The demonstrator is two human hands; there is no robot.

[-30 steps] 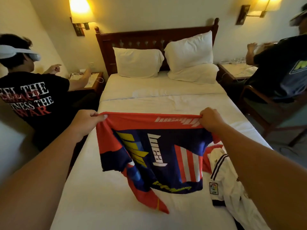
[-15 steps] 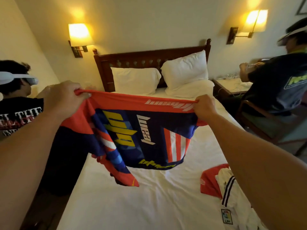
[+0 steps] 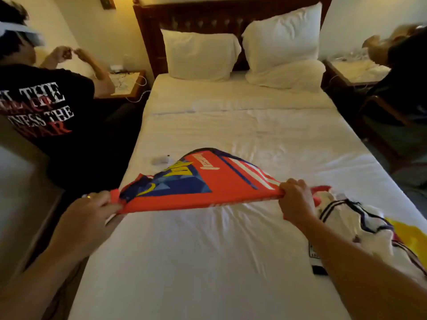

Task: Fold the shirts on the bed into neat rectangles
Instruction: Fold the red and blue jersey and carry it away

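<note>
We take this for a hotel bedroom: beyond our right hand [image 3: 296,199] a bed [image 3: 242,135] made up in plain white linen runs to a dark wooden headboard [image 3: 191,18] with two white pillows [image 3: 201,55] propped against it. Far ahead of our left hand [image 3: 92,209] a wooden nightstand [image 3: 129,85] strewn with white cables stands beside the bed, and its twin [image 3: 353,72] stands far ahead of our right hand on the other side. A wooden armchair [image 3: 381,116] sits just beyond that right-hand edge of the bed, against bare cream walls [image 3: 97,26] warmed by yellow lamp light.
</note>
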